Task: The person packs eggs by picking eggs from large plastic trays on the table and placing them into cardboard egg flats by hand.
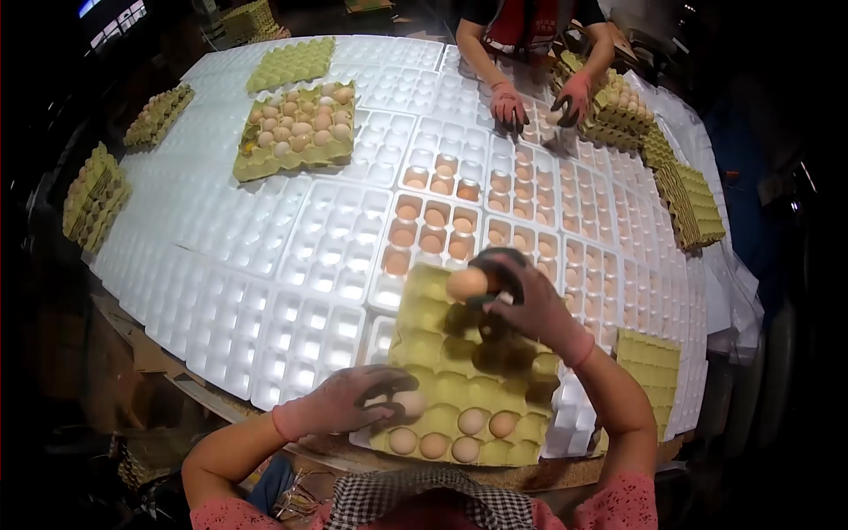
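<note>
My left hand (346, 405), in a pink glove with dark fingers, is closed around a pale egg (407, 405) at the left edge of a yellow-green egg tray (481, 389). Above the tray's far end, my right hand (534, 305), gloved alike, grips a light brown egg (466, 283). Something brown also shows between its fingers, perhaps a second egg. Several eggs (433, 444) sit in the tray's near rows, and its other cups hold none. Beneath and beyond the tray lie white plastic trays (331, 238); the nearest white tray with brown eggs (433, 216) is partly filled.
Across the table, a co-worker's gloved hands (508, 104) reach over white trays. A carton tray of eggs (296, 128) stands at the back left, with an egg-free carton tray (291, 64) behind it. Stacked cartons (689, 203) line the right edge; another tray (649, 367) lies near my right arm.
</note>
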Motion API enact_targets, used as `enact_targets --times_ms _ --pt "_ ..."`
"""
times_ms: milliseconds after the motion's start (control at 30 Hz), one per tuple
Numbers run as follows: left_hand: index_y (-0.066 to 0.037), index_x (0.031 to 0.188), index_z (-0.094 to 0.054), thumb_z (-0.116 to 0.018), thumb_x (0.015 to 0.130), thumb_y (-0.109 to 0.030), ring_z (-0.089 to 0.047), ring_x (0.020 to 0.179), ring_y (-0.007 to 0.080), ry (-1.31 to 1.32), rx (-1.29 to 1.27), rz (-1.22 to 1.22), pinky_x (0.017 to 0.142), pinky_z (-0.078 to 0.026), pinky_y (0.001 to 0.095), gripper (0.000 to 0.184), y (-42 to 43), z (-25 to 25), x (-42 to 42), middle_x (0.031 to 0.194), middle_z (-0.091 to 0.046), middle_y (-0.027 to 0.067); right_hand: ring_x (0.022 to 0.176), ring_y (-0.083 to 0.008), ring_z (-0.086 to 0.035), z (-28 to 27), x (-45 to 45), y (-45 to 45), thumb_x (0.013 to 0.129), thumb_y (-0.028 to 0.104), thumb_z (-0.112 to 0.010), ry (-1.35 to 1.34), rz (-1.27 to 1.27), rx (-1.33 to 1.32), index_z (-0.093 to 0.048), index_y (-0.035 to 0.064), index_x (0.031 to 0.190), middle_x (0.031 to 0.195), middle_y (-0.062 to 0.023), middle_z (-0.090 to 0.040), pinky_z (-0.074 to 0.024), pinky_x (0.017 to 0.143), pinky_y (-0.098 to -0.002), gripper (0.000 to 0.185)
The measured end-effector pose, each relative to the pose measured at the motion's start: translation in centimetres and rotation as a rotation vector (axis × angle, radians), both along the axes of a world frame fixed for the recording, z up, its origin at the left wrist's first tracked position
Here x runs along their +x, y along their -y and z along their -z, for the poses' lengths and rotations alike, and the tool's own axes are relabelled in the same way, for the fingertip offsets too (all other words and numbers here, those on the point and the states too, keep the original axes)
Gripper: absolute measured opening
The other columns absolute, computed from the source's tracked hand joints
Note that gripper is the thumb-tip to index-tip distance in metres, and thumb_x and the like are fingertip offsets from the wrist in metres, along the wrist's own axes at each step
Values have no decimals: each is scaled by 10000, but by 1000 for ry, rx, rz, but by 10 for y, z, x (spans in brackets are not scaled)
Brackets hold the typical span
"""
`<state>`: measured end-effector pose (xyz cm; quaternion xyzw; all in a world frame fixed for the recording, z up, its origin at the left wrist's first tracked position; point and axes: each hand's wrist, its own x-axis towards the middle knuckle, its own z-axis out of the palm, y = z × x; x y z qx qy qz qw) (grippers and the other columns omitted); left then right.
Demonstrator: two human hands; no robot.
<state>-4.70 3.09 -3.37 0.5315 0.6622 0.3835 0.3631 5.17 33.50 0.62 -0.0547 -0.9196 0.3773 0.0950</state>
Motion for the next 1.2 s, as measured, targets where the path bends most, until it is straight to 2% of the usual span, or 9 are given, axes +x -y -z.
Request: enact_targets --times_ms 67,200,400,600,633,733,867,1033,1200 --pt "-36 1382 -506 -675 922 -178 -603 1022 123 787 -138 -285 831 -517 261 510 -4 -3 -33 1181 -626 59 1033 -304 -652 27 -74 -53 864 256 -719 -140 185 -81 -587 43 1220 1126 -161 -659 -509 912 -371 435" --pt "-9 1357 -520 -714 903 -264 -614 994 139 658 205 -680 787 -505 265 556 -37 14 -101 1159 -627 76 1068 -369 -630 91 -197 -124 880 475 -631 87 490 -20 -584 79 1238 1148 -207 -652 -493 922 -423 535" --pt "13 1335 -528 -650 924 -294 -640 913 167 402 234 -851 785 -503 285 528 -43 38 -161 1116 -640 98 1088 -393 -623 141 -254 -145 907 525 -551 320 567 228 -593 92 1240 1134 -220 -665 -490 927 -455 548" --pt "-4 1336 -534 -638 925 -128 -603 854 116 535 356 -833 689 -483 219 442 -66 69 -200 1081 -631 64 1002 -388 -653 113 -231 -145 929 495 -531 312 254 277 -617 71 1209 1092 -211 -678 -500 894 -454 515" --pt "-5 1322 -549 -634 918 -86 -578 841 82 458 423 -786 670 -470 196 421 -80 77 -208 1062 -619 45 991 -381 -658 107 -239 -137 923 496 -545 225 269 290 -621 66 1199 1063 -211 -685 -506 878 -450 517" --pt "-92 1294 -579 -620 893 -119 -669 883 243 -517 434 -717 748 -538 322 403 -134 81 -229 1127 -649 114 982 -324 -677 95 -276 -112 897 511 -575 166 324 -26 -627 56 1194 1048 -218 -689 -516 872 -422 546" --pt "-141 1214 -625 -531 892 -427 -598 1138 289 -718 -505 -251 1008 -442 409 441 -178 77 -255 1185 -630 150 1194 -332 -584 106 -326 -92 855 529 -593 657 202 624 -633 102 1241 1277 -167 -604 -471 979 -478 577" --pt "-44 1129 -602 -555 955 -342 -607 1034 361 -585 216 -727 853 -493 455 348 -196 69 -263 1112 -620 207 1097 -361 -616 121 -364 -65 922 434 -585 -26 268 149 -625 73 1181 1203 -201 -616 -496 934 -447 446" --pt "4 1250 -534 -587 932 -217 -550 1105 376 -830 19 -784 964 -452 449 391 -203 117 -259 1160 -578 215 1067 -394 -608 167 -368 -80 975 331 -519 67 113 233 -619 60 1162 1162 -214 -634 -489 918 -443 344"
